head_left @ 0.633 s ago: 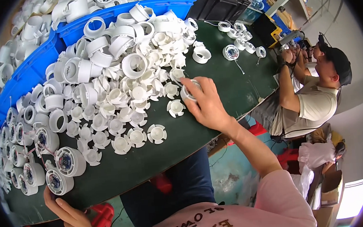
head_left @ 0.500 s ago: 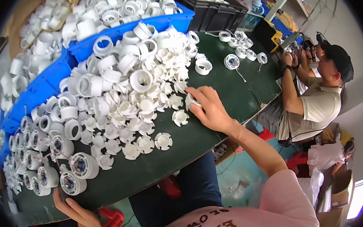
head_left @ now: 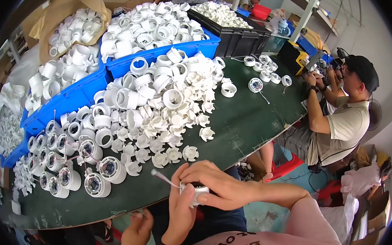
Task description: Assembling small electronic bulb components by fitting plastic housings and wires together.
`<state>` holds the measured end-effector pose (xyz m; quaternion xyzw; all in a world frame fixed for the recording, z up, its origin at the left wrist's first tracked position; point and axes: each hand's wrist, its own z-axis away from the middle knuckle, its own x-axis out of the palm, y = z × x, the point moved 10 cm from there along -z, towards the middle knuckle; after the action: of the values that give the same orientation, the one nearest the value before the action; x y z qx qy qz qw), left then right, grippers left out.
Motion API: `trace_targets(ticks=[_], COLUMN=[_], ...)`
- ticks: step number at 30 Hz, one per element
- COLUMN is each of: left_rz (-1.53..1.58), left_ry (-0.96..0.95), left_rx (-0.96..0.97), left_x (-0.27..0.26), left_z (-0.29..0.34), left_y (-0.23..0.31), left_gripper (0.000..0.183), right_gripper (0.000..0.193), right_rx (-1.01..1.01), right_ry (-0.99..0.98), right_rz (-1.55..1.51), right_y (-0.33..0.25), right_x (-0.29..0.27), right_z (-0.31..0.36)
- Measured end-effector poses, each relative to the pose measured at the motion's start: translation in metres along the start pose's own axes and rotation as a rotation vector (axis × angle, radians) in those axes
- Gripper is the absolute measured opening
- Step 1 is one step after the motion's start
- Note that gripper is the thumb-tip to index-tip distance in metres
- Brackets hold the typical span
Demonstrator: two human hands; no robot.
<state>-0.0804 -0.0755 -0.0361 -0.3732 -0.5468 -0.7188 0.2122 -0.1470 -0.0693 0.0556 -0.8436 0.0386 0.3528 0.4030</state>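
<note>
A white round housing (head_left: 196,195) is held by its sides between the left hand (head_left: 180,212) and the right hand (head_left: 224,189), both closed around it, above the person's lap near the front edge of the green table (head_left: 251,118). A pale cable (head_left: 166,180) sticks out leftward from it. Beyond lie loose white fan wheels (head_left: 190,153), wired round units (head_left: 112,169), heaped white rings (head_left: 173,98) and a filled blue bin (head_left: 167,52).
</note>
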Motion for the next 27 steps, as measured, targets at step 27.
trace_targets(ticks=[27], left_rz=[-0.631], left_ry=[-0.243], left_rx=[-0.227], left_x=[-0.002], left_z=[0.057], left_y=[-0.024], left_gripper=[0.024], right_gripper=[0.035], right_rx=[0.335], right_ry=[0.342], right_rz=[0.307], right_y=[0.193], right_x=[-0.214], right_z=[-0.096])
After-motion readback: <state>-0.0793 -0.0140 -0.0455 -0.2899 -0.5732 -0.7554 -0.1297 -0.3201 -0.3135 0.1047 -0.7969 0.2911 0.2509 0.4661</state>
